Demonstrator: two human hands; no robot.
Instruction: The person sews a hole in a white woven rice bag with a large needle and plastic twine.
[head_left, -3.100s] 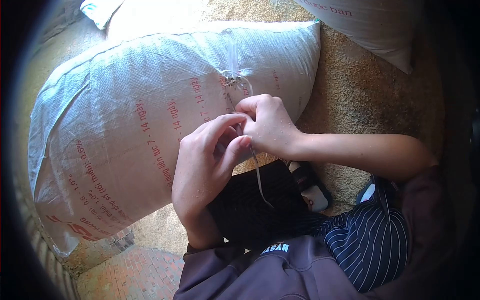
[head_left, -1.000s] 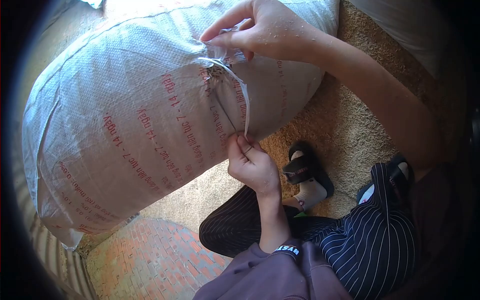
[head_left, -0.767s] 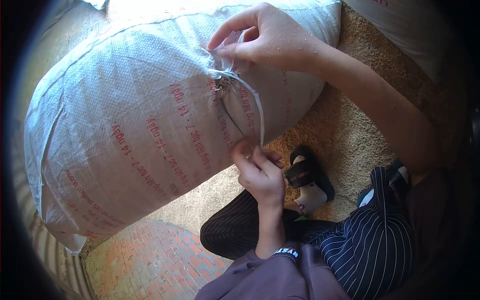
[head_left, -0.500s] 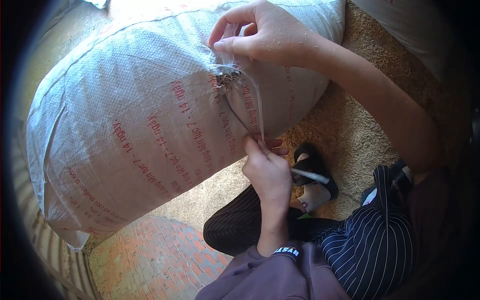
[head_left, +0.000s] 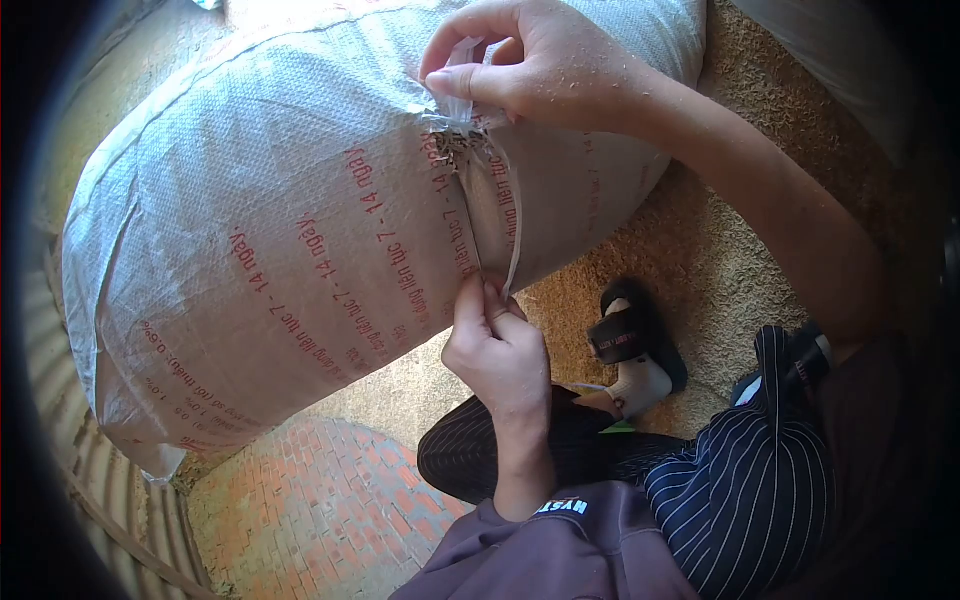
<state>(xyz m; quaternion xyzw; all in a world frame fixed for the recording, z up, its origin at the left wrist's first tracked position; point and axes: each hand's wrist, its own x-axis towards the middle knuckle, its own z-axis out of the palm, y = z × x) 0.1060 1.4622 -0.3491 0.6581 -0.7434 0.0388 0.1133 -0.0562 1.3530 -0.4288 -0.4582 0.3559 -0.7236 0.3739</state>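
A large white woven sack (head_left: 290,210) with red printing lies on its side in front of me. Near its upper middle is a gathered, ragged spot (head_left: 458,148) with dry husk-like bits. Just above it, my right hand (head_left: 530,65) pinches a translucent plastic strip (head_left: 463,85) between thumb and fingers. Lower down, at the sack's near edge, my left hand (head_left: 500,345) is closed on a thin white cord (head_left: 516,215) that runs up to the ragged spot. A dark fold line in the sack runs beside the cord. My left fingertips partly hide the cord's lower end.
Loose husks (head_left: 740,200) cover the ground at the right. Brick paving (head_left: 310,510) shows below the sack, and a ribbed curved wall (head_left: 130,540) stands at the lower left. Another pale sack (head_left: 830,60) lies at the upper right. My sandalled foot (head_left: 635,340) is close by.
My left hand has shifted left and slightly down along the sack's edge, keeping hold of the cord. My right hand stays nearly in place with the plastic strip. The view has moved slightly.
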